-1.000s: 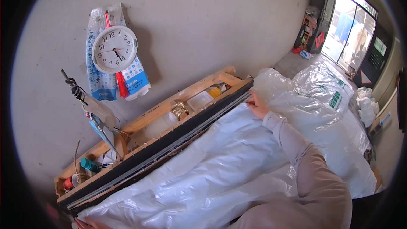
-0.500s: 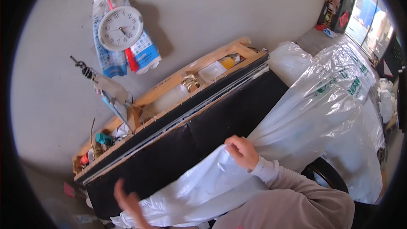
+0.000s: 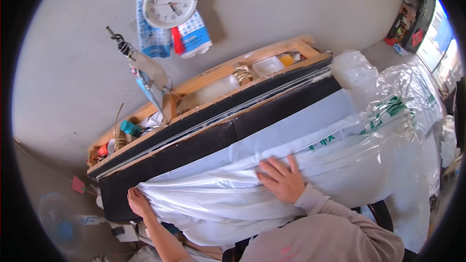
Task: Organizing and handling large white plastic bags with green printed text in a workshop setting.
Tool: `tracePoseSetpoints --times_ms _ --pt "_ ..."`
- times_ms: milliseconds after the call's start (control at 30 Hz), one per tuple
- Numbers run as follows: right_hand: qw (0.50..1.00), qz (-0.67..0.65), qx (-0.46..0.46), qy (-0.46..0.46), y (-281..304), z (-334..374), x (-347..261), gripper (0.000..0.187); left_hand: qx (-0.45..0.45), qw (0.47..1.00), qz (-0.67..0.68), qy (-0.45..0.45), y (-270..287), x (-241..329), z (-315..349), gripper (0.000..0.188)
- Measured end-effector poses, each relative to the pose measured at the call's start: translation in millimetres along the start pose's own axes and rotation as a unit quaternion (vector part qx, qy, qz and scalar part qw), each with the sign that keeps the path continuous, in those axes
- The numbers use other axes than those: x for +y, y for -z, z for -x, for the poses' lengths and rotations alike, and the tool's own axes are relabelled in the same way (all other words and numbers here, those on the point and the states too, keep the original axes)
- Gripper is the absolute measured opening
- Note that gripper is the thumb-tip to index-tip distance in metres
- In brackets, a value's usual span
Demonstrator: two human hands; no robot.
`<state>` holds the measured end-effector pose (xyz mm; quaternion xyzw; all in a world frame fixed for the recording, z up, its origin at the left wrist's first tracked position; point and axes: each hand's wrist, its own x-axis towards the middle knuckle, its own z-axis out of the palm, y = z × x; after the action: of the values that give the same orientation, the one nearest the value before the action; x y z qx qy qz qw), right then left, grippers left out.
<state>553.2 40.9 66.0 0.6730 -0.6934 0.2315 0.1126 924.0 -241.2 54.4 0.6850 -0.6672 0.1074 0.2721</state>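
A long sheet of thin white plastic film [image 3: 208, 199], with green print toward its right part, lies across a black padded work surface [image 3: 213, 148]. At the sheet's left end my left hand [image 3: 139, 202] pinches its gathered edge, and folds run from those fingers to the right. My right hand [image 3: 282, 179] rests flat on the film near the middle, fingers spread. Along its far side the film lies smooth, while nearer my body it is creased and hangs over the front.
Behind the surface a wooden trough [image 3: 204, 85] holds a coil of gold wire [image 3: 242, 74], a teal bottle cap [image 3: 130, 127] and small items. A heap of clear plastic [image 3: 412, 97] lies right. A clock [image 3: 170, 4] hangs on the wall; a fan [image 3: 63, 225] stands lower left.
My left hand has closed on the film's left end. My right hand has gone from gripping the edge to lying flat. The film now spreads farther over the black surface.
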Motion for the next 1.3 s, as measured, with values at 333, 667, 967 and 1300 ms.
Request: tracePoseSetpoints --times_ms 333,667,967,1300 --pt "0.975 -0.181 -0.025 0.129 -5 -41 -2 0.025 -0.063 0.997 -0.003 0.034 0 -2 -11 0.020" --pt "0.880 0.368 0.147 -0.262 217 89 203 0.011 -0.029 0.989 -0.125 0.080 16 -52 -26 0.026" --pt "0.963 0.050 0.139 -0.225 149 -15 288 0.061 -0.032 0.990 -0.125 0.065 11 -42 -26 0.022" --pt "0.969 0.024 0.048 -0.243 73 50 199 0.042 -0.004 0.999 -0.018 0.051 12 -85 -29 0.028"
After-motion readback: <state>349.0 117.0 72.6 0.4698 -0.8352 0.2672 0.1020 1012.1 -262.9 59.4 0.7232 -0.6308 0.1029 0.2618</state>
